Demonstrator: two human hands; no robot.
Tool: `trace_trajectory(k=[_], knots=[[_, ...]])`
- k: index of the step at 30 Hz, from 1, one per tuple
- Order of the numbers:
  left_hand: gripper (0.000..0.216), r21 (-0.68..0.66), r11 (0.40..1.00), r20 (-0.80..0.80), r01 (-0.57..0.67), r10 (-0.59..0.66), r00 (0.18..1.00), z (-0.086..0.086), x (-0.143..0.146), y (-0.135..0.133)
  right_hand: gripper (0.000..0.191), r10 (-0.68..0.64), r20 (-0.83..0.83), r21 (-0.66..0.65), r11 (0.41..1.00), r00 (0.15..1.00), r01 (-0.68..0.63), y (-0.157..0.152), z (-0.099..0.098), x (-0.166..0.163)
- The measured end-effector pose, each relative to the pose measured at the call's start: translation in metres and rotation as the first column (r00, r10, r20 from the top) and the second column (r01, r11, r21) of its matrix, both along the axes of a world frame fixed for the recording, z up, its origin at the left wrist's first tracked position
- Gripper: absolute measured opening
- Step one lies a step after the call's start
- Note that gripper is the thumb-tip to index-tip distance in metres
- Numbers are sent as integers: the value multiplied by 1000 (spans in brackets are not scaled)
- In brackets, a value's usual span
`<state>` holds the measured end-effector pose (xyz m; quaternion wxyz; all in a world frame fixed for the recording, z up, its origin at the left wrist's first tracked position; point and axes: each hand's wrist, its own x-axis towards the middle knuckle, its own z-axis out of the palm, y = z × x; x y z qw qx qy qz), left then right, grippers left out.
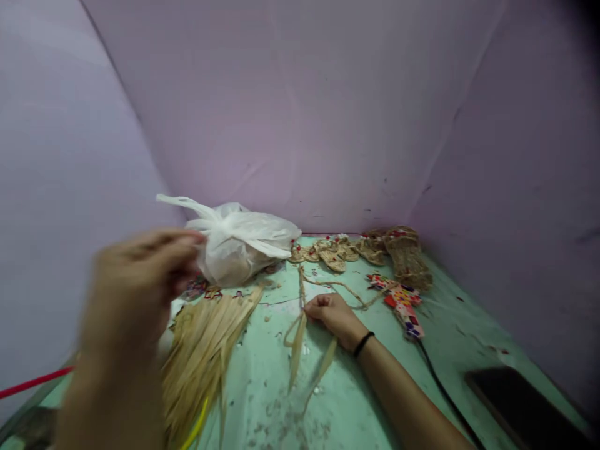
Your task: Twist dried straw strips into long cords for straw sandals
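My right hand (pixel 334 314) rests on the green floor (pixel 356 400), fingers closed in a pinch on a braided straw cord (pixel 300 294) whose loose strips (pixel 296 350) trail toward me. A black band sits on that wrist. My left hand (pixel 135 281) is raised and blurred near the camera, fingers curled together close to a white plastic bag (pixel 239 244); whether it holds anything is unclear. A bundle of dried straw strips (pixel 201 356) lies below the left hand.
Several small woven straw sandals (pixel 356 250) line the back wall, one larger (pixel 407 256) at the right. A colourful patterned object (pixel 400 300) with a black cable (pixel 440 387) lies right of my hand. A dark flat slab (pixel 520 406) is at bottom right. Pale walls close in all around.
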<state>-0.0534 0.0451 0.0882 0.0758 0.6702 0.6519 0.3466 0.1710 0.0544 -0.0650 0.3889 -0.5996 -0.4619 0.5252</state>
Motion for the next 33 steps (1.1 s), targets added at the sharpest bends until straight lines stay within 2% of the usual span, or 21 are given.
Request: trace_trajectory(k=[2, 4, 6, 8, 10, 13, 17, 21, 23, 25, 27, 28, 31, 33], knots=[[27, -171, 981, -82, 92, -107, 991, -10, 11, 14, 11, 14, -2, 5, 1000, 1000, -14, -1, 0, 0], [16, -360, 926, -233, 113, -207, 950, -26, 22, 30, 11, 14, -1, 10, 1000, 1000, -14, -1, -1, 0], [11, -420, 907, -397, -43, -140, 907, -38, 26, 40, 10, 12, -1, 10, 1000, 1000, -12, -1, -2, 0], [13, -464, 875, -499, -139, -128, 857, -42, 23, 41, 10, 19, -2, 11, 1000, 1000, -19, -1, -3, 0], [17, -512, 843, -542, -165, -168, 824, -43, 18, 39, 10, 29, 2, 14, 999, 1000, -29, 0, -3, 0], [14, -582, 798, -529, -157, -225, 819, -47, 14, 37, 11, 26, -4, 27, 999, 1000, -26, 1, -5, 1], [11, -553, 810, -547, -196, -175, 818, -50, 15, 39, 16, 34, -40, 39, 999, 999, -32, 2, -9, 2], [13, -445, 875, -558, -189, -106, 823, -28, 9, 32, 19, 36, -61, 25, 999, 997, -35, 2, -9, 2], [16, -358, 925, -519, -128, -83, 851, -18, 11, 26, 19, 41, -79, 9, 999, 996, -40, 2, -7, 4], [20, -306, 952, -435, 12, -151, 888, -20, 23, 22, 20, 65, -125, -17, 998, 990, -68, 1, -3, 6], [17, -337, 919, -303, 203, -310, 901, -37, 43, 22, 22, 96, -196, -45, 993, 976, -107, 0, 0, 10], [15, -365, 896, -252, 254, -358, 899, -49, 54, 24, 22, 109, -238, -54, 991, 965, -125, -1, 0, 12], [13, -420, 842, -119, 338, -420, 900, -91, 81, 32, 24, 132, -330, -49, 987, 935, -156, 0, 1, 17], [13, -471, 773, 63, 426, -452, 890, -112, 90, 38, 24, 142, -342, -35, 986, 929, -163, 0, 0, 18]])
